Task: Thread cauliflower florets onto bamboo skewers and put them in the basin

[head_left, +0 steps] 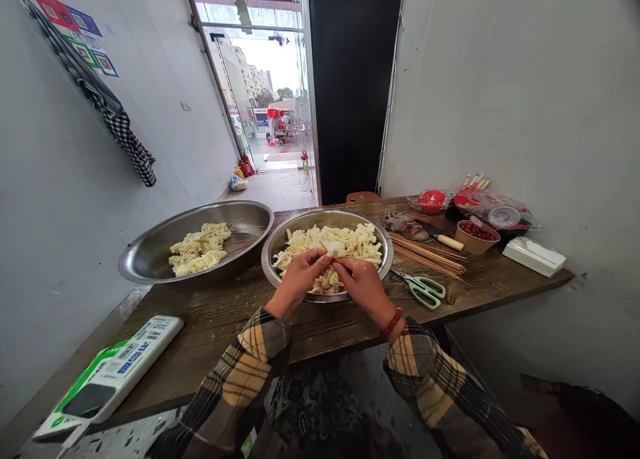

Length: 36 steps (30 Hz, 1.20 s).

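As hands meet over steel bowl (265,255), we note left hand (300,273) and right hand (363,283) fingertips pinching pale piece (335,248), held above heap (361,239), likely so scraps fall back in; skewers (426,256), scissors (423,289) lie near right hand.

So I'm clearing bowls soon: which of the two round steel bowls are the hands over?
The right round steel bowl, heaped with loose pale pieces: left hand and right hand pinch a pale piece above it. The left round steel bowl stands apart.

bowl (278,237) ahead, scissors (423,289) right, tabletop (215,319) room left
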Motion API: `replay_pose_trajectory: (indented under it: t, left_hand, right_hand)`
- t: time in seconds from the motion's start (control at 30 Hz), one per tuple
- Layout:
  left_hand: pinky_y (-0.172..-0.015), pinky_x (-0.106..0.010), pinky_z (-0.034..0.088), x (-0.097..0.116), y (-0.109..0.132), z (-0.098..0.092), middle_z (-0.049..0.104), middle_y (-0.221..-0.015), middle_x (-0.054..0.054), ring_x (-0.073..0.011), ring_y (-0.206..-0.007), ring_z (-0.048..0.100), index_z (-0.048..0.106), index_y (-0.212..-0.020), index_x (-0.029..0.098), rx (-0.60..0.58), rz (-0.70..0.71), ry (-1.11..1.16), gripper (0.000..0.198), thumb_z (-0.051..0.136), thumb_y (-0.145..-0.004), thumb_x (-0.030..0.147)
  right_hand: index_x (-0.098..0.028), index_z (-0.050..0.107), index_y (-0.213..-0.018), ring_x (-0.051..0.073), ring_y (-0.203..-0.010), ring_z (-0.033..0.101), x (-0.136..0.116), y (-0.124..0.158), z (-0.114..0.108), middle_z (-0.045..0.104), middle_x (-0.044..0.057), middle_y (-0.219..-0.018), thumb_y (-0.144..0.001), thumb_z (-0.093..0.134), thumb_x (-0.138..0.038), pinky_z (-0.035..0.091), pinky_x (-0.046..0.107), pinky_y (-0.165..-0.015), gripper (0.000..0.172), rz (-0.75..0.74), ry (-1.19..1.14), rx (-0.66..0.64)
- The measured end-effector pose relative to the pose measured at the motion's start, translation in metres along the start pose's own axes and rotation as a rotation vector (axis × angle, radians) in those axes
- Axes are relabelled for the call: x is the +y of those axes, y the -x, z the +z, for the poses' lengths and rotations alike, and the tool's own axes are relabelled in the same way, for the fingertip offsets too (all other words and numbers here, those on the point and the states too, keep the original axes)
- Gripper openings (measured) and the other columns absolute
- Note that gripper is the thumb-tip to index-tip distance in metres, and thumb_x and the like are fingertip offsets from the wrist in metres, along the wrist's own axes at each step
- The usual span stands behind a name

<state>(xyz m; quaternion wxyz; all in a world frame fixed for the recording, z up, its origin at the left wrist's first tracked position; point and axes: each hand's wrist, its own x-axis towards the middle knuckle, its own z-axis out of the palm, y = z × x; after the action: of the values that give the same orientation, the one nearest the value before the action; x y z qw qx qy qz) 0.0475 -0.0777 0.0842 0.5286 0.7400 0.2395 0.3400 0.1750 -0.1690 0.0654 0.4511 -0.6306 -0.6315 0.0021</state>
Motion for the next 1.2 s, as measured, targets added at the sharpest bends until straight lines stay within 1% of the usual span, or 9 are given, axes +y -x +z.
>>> replay_pose_trajectory:
  t: [0.13,0.33,0.43,0.53,0.67,0.8,0.9,1.0,1.2]
  left_hand:
    - [-0.054,-0.022,0.034,-0.005,-0.001,-0.001,0.052,-0.065,0.001,-0.0093,-0.058,0.043,0.059,-0.069,0.016,0.070,-0.013,0.124,0.031,0.062,-0.076,0.046]
    - [-0.056,-0.023,0.036,-0.004,0.000,0.000,0.052,-0.063,0.001,-0.0099,-0.059,0.045,0.058,-0.064,0.016,0.071,0.019,0.165,0.029,0.061,-0.076,0.042]
    - [-0.059,-0.023,0.038,0.001,0.003,0.003,0.052,-0.060,0.001,-0.0107,-0.060,0.046,0.060,-0.064,0.016,0.028,0.011,0.134,0.026,0.062,-0.076,0.039]
    - [-0.060,-0.023,0.038,0.004,0.006,0.006,0.053,-0.058,0.001,-0.0104,-0.059,0.046,0.059,-0.063,0.015,-0.010,-0.003,0.101,0.025,0.061,-0.076,0.037]
    - [-0.056,-0.024,0.036,0.002,0.005,0.007,0.055,-0.062,0.001,-0.0112,-0.059,0.048,0.064,-0.075,0.015,0.009,0.012,0.034,0.025,0.057,-0.078,0.039]
    - [-0.060,-0.026,0.039,-0.004,-0.001,0.006,0.061,-0.070,-0.002,-0.0142,-0.064,0.052,0.067,-0.085,0.016,0.017,0.083,-0.262,0.022,0.054,-0.079,0.033]
    - [-0.068,-0.029,0.040,-0.009,-0.005,0.008,0.062,-0.076,-0.005,-0.0177,-0.072,0.055,0.068,-0.078,0.017,-0.117,0.150,-0.639,0.015,0.055,-0.076,0.024]
    - [-0.073,-0.031,0.040,-0.012,-0.008,0.010,0.063,-0.085,-0.007,-0.0213,-0.080,0.057,0.068,-0.084,0.019,-0.228,0.153,-0.894,0.017,0.058,-0.071,0.023]
    - [-0.070,-0.030,0.039,-0.014,-0.012,0.011,0.065,-0.088,-0.008,-0.0231,-0.082,0.058,0.067,-0.084,0.020,-0.297,0.106,-1.025,0.019,0.058,-0.066,0.018]
  right_hand:
    - [-0.021,0.071,-0.101,0.020,-0.087,0.067,0.004,0.003,-0.001,0.074,0.006,-0.096,-0.091,0.050,-0.029,0.047,0.029,-0.078,0.025,0.005,-0.107,0.002]
    - [-0.020,0.073,-0.100,0.020,-0.083,0.067,0.008,0.002,-0.001,0.074,0.005,-0.092,-0.089,0.051,-0.032,0.049,0.031,-0.075,0.028,0.065,-0.311,0.026]
    - [-0.017,0.074,-0.085,0.018,-0.069,0.062,0.008,0.002,-0.002,0.071,0.003,-0.074,-0.089,0.049,-0.036,0.045,0.027,-0.064,0.031,0.070,-0.314,0.019]
    - [-0.016,0.069,-0.068,0.013,-0.055,0.051,0.007,0.003,-0.004,0.057,-0.001,-0.054,-0.089,0.048,-0.039,0.038,0.024,-0.054,0.038,0.068,-0.291,0.008]
    - [-0.015,0.068,-0.071,0.011,-0.052,0.044,0.010,0.004,-0.005,0.049,-0.003,-0.052,-0.088,0.050,-0.039,0.035,0.023,-0.053,0.035,0.100,-0.316,0.037]
    - [-0.014,0.070,-0.084,0.010,-0.050,0.042,0.015,0.006,-0.002,0.048,-0.004,-0.053,-0.088,0.050,-0.041,0.036,0.023,-0.051,0.033,0.212,-0.397,0.188]
    - [-0.014,0.070,-0.099,0.010,-0.051,0.043,0.017,0.007,0.000,0.050,-0.003,-0.056,-0.088,0.050,-0.042,0.036,0.022,-0.049,0.036,0.256,-0.445,0.234]
    - [-0.013,0.070,-0.100,0.010,-0.051,0.043,0.016,0.007,-0.001,0.050,-0.003,-0.057,-0.088,0.050,-0.043,0.036,0.021,-0.049,0.037,0.265,-0.447,0.225]
    - [-0.015,0.071,-0.089,0.010,-0.051,0.044,0.015,0.008,-0.002,0.050,-0.003,-0.056,-0.087,0.050,-0.041,0.037,0.022,-0.051,0.034,0.260,-0.448,0.223]
